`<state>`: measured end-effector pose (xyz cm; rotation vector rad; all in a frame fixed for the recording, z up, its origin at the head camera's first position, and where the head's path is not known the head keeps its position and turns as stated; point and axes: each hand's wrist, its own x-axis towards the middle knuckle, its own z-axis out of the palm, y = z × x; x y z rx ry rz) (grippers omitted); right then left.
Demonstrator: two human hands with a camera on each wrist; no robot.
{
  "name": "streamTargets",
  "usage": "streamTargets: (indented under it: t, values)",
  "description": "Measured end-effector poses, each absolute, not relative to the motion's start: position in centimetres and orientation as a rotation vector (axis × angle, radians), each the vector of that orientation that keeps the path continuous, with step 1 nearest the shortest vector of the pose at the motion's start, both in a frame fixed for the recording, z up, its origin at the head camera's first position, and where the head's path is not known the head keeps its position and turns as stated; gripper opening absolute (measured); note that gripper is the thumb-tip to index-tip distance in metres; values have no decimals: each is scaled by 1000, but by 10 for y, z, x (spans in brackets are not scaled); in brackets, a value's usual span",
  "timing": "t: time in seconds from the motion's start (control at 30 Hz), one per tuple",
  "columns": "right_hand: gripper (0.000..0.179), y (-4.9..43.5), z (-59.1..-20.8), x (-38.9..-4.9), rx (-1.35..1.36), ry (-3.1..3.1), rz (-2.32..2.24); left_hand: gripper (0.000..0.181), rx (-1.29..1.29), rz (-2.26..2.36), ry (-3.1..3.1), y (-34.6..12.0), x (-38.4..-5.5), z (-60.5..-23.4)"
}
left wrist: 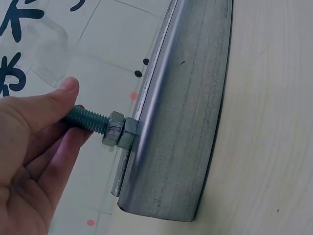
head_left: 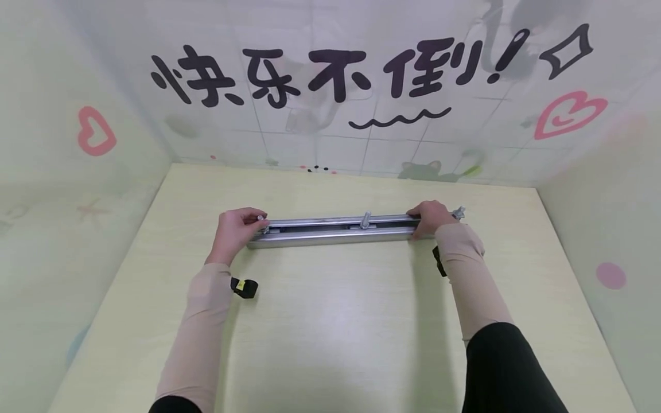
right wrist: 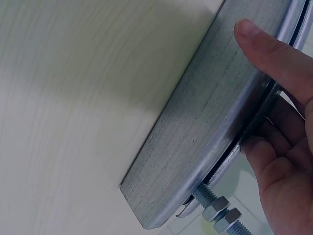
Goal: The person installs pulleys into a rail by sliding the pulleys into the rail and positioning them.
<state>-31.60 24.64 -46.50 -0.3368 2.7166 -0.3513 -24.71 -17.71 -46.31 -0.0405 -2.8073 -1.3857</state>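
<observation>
A long galvanised steel channel (head_left: pixel 335 229) lies crosswise on the pale wooden table (head_left: pixel 335 332). Threaded bolts with nuts stand out of it at the left end (left wrist: pixel 115 129), the middle (head_left: pixel 366 218) and the right end (right wrist: pixel 217 205). My left hand (head_left: pixel 234 229) pinches the left bolt's threaded shank between thumb (left wrist: pixel 49 100) and fingers. My right hand (head_left: pixel 428 218) grips the channel (right wrist: pixel 205 127) near its right end, thumb (right wrist: pixel 274 54) on the outer face, fingers curled into the slot side.
Walls with black painted characters (head_left: pixel 361 71) and pink hearts (head_left: pixel 568 115) close the table in at the back and both sides. Black wrist straps (head_left: pixel 244 287) sit on both forearms. Bare tabletop stretches in front of the channel.
</observation>
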Motion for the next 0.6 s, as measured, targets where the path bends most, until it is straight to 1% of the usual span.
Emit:
streamTargets:
  t: [0.2,0.33,0.47,0.6]
  values:
    - [70,247,-469,-319,-339,2707,-361,24,-6,-1398,-2783,-175,-245,-467]
    - [71,250,-471,-317,-333,2681,-384,28,-10,-1443,-2768,-175,-242,-471]
    - [71,252,-470,-307,-393,2663,-400,38,-87,-1458,-2779,-177,-235,-473]
    - [73,251,-472,-291,-477,2636,-412,51,-151,-1317,-2822,-186,-218,-473]
